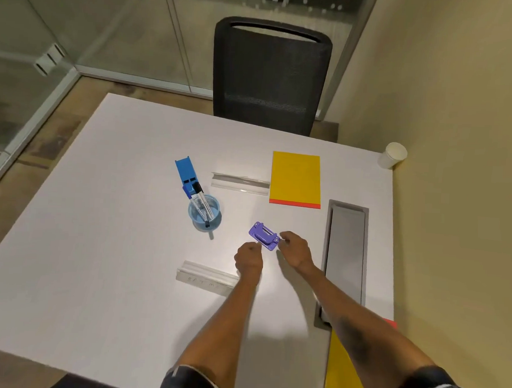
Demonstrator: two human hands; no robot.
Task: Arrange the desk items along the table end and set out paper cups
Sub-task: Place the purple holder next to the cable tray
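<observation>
A small purple hole punch (263,235) lies near the middle of the white table (100,245). My right hand (295,248) pinches its right end. My left hand (248,259) is curled just below its left end, fingertips close to it; contact is unclear. A clear blue cup (204,213) holding markers stands to the left, with a blue stapler (185,174) behind it. Two clear name-plate holders lie on the table, one at the far middle (240,183) and one near my left arm (205,276). A yellow folder (296,179) lies far right. A white paper cup (393,155) sits at the far right corner.
A black mesh chair (270,74) stands at the table's far end. A grey cable-tray hatch (344,256) is set into the table on the right. Another yellow folder (344,370) lies at the near right edge. A beige wall runs along the right, glass partitions behind.
</observation>
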